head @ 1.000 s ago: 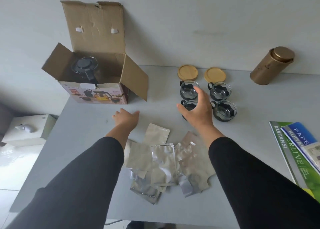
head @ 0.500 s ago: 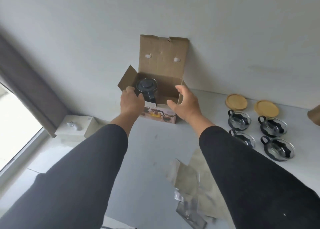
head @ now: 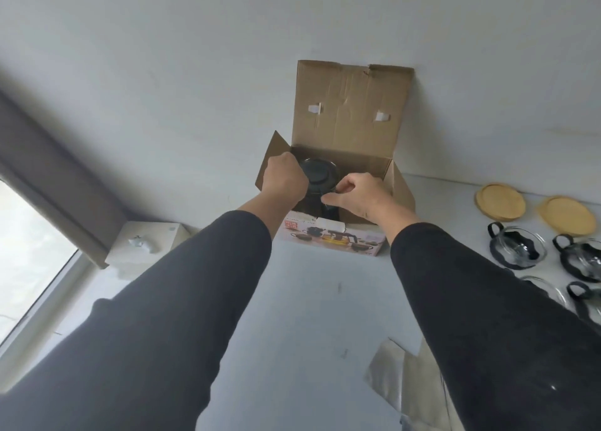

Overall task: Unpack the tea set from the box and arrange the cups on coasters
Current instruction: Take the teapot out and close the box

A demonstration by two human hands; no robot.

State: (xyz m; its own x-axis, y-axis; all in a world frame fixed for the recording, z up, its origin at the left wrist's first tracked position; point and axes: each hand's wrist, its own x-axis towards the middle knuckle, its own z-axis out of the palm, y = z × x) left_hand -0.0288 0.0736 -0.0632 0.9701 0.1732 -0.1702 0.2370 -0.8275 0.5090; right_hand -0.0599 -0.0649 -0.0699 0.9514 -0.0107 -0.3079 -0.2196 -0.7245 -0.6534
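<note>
The open cardboard box (head: 353,121) stands against the wall with its lid flap up. Inside sits a glass teapot (head: 318,174) with a dark lid. My left hand (head: 284,178) is inside the box, curled against the teapot's left side. My right hand (head: 362,198) holds its right side, fingertips pinched by the dark handle. Two round wooden coasters (head: 500,201) (head: 566,215) lie at the right by the wall. In front of them stand glass cups (head: 517,249) with black holders; one is partly hidden by my right sleeve.
Silver foil packets (head: 406,385) lie on the grey table (head: 312,300) near its front, under my right arm. A white box (head: 143,242) sits lower left beyond the table, beside a window and a dark curtain.
My right hand left the cups and both hands went to the box, then reached in and closed around the teapot. My view swung left and up.
</note>
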